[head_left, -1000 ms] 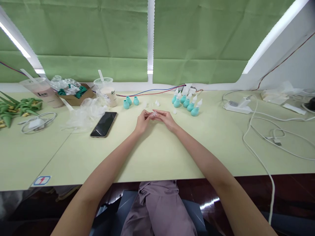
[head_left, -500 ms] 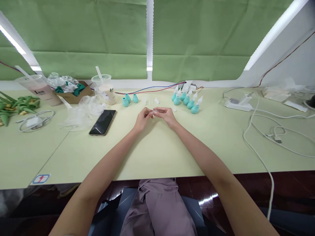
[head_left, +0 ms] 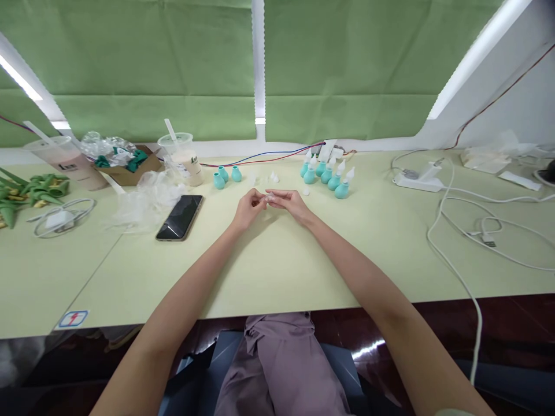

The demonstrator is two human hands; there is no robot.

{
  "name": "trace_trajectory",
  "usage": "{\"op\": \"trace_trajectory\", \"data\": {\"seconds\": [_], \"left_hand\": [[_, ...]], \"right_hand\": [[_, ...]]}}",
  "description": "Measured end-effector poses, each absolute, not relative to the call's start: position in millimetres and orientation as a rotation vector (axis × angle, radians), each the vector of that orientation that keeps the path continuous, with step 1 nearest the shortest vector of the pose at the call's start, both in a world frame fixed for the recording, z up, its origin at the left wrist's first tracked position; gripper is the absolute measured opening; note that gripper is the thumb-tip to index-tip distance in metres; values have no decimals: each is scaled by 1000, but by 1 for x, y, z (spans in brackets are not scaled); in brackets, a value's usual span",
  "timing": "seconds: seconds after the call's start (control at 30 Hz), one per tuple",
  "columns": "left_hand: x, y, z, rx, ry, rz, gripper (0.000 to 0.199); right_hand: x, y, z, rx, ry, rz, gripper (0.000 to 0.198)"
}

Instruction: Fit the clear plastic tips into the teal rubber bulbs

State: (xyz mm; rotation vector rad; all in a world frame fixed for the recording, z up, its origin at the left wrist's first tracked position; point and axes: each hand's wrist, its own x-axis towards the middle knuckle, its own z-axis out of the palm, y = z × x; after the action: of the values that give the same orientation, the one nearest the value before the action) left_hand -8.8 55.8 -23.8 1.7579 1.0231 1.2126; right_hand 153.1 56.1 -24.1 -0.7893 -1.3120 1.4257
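My left hand (head_left: 247,209) and my right hand (head_left: 291,203) meet above the middle of the table, both closed in a pinch on one small whitish, translucent piece (head_left: 269,198). Fingers cover most of it, so its shape is hard to make out. Just beyond my hands lie small white pointed pieces (head_left: 274,177) and a clear piece (head_left: 252,180). To the right stand several turquoise bulbs with white nozzles (head_left: 341,189). A small white round piece (head_left: 306,191) lies beside them. Back left are 3 turquoise bulbs with open necks (head_left: 219,181).
Left of my hands lies a phone (head_left: 180,218), with a crumpled plastic bag (head_left: 141,199) behind it. Drink cups (head_left: 184,159) and a cardboard box (head_left: 130,171) stand at the back left. On the right are a power strip (head_left: 418,181) and loose white cables (head_left: 451,260).
The hands stay together on the small piece, with slight shifts of the fingers. The whole view has moved a little; the objects on the table keep their places.
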Motion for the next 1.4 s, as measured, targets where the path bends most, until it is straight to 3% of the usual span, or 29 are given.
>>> {"op": "trace_trajectory", "data": {"seconds": [0.67, 0.73, 0.9, 1.0, 1.1, 1.23, 1.4], "left_hand": [[-12, 53, -29, 2098, 1260, 1237, 20], [-13, 55, -30, 2167, 1289, 1227, 20], [-14, 56, -30, 2106, 1346, 1143, 24], [-14, 57, -31, 1958, 1322, 1131, 27], [-14, 59, -34, 1818, 1244, 1145, 26], [-16, 67, -41, 1691, 1127, 1183, 25], [-19, 72, -44, 1530, 1051, 1183, 34]], "right_hand": [[149, 59, -32, -926, -1500, 1273, 38], [153, 61, -29, -1046, -1536, 1098, 36], [189, 68, -23, -1489, -1573, 122, 30], [216, 75, -35, -1626, -1677, -79, 35], [233, 85, -49, -1639, -1746, 35, 24], [229, 97, -53, -1475, -1498, 458, 14], [196, 91, -38, -1046, -1280, 994, 24]]}}
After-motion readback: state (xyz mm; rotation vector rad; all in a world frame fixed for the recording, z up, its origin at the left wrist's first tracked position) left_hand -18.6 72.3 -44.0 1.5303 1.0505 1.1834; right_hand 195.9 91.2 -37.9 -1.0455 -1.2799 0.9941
